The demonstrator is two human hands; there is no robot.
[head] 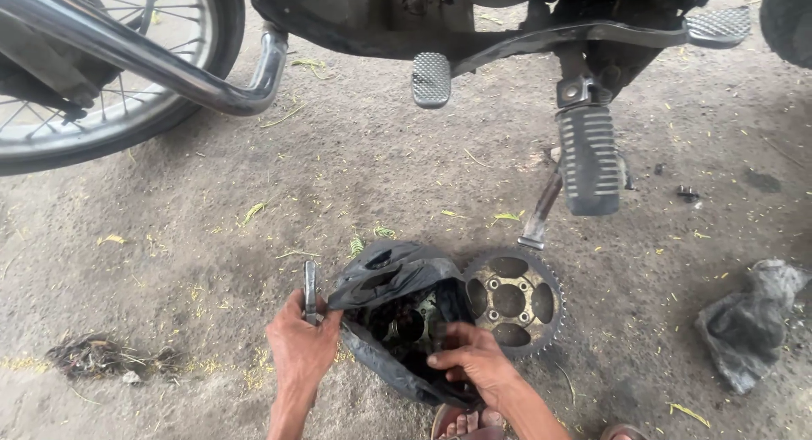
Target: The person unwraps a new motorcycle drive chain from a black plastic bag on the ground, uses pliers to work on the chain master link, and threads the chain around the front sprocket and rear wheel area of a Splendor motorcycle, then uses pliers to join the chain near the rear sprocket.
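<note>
Both hands, left (300, 349) and right (475, 361), gripping black bag (393, 275) rim; sprocket (513, 300) beside it.

- Motorcycle (474, 34) cut off at 12 o'clock edge; upper body unseen.
- Spoked wheel (101, 85) cropped at 10 o'clock.
- Contents of black bag (397, 313) dark, indistinct.
- Sprocket (516, 300) partly hidden behind bag.
- Small dark bits (687, 191) at 2 o'clock too small to identify.

Bare forearms, no sleeves; grease-smudged fingers (446, 360); sandalled toes (467, 423) below.
</note>
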